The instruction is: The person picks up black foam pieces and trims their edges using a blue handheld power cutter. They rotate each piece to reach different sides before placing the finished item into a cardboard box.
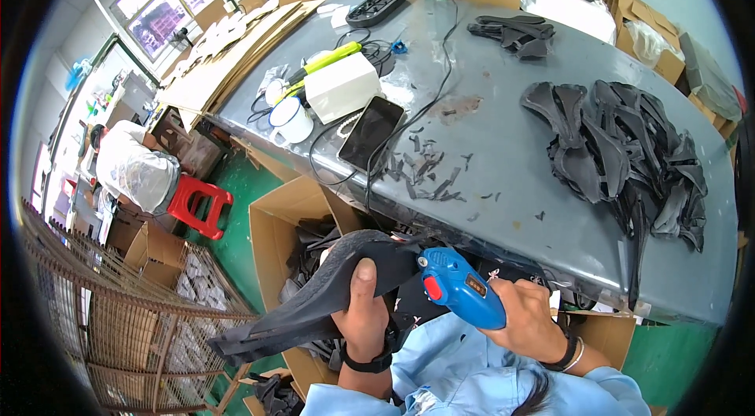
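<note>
My left hand (364, 314) is closed around a long, dark grey, saddle-shaped padded piece (314, 302), thumb on its near face. The piece is bent and its tail hangs down to the left. My right hand (528, 320) grips a blue handheld electric cutter (469, 290) with a red button and a small display. The cutter's head points left, right beside the piece's right end; whether its tip touches the piece I cannot tell. Both hands are over my lap, in front of the table edge.
The grey table (487, 133) bears a pile of similar dark pieces (629, 149), loose scraps (425, 172), a phone (372, 133), a white mug (291, 121) and cables. Below stands an open cardboard box (271, 231) with dark pieces. A person (134, 164) sits far left near a red stool (203, 204).
</note>
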{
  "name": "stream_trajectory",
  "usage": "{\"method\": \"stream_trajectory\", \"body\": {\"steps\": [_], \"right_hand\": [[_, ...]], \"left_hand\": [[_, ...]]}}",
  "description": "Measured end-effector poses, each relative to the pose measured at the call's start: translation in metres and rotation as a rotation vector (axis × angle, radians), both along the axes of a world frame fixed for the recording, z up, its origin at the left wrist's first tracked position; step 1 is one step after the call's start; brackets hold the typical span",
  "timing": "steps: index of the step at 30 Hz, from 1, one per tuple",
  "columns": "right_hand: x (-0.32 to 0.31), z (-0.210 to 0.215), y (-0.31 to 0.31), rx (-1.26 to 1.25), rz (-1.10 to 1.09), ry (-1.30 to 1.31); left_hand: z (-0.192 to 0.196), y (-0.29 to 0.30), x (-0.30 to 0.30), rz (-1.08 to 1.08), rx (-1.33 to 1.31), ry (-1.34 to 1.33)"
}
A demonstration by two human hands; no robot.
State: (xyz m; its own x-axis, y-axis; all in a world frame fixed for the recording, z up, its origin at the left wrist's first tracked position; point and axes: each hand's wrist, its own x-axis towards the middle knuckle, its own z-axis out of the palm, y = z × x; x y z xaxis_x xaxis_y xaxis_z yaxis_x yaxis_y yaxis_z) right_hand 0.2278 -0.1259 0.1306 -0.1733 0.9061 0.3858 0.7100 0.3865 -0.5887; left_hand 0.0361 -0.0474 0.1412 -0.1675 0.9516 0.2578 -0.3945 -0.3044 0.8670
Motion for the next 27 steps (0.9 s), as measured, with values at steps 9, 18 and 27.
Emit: {"method": "stream_trajectory", "body": {"steps": [9,18,27], "right_hand": [[-0.004,0.004,0.001,-0.027,0.032,0.080],[-0.002,0.005,0.001,-0.014,0.022,0.025],[-0.001,0.003,-0.001,-0.065,0.076,-0.081]], "left_hand": [[0.001,-0.004,0.011,-0.003,-0.042,-0.036],[0.025,0.005,-0.010,-0.205,-0.232,0.255],[0.015,0.026,-0.031,-0.397,0.008,0.976]]}}
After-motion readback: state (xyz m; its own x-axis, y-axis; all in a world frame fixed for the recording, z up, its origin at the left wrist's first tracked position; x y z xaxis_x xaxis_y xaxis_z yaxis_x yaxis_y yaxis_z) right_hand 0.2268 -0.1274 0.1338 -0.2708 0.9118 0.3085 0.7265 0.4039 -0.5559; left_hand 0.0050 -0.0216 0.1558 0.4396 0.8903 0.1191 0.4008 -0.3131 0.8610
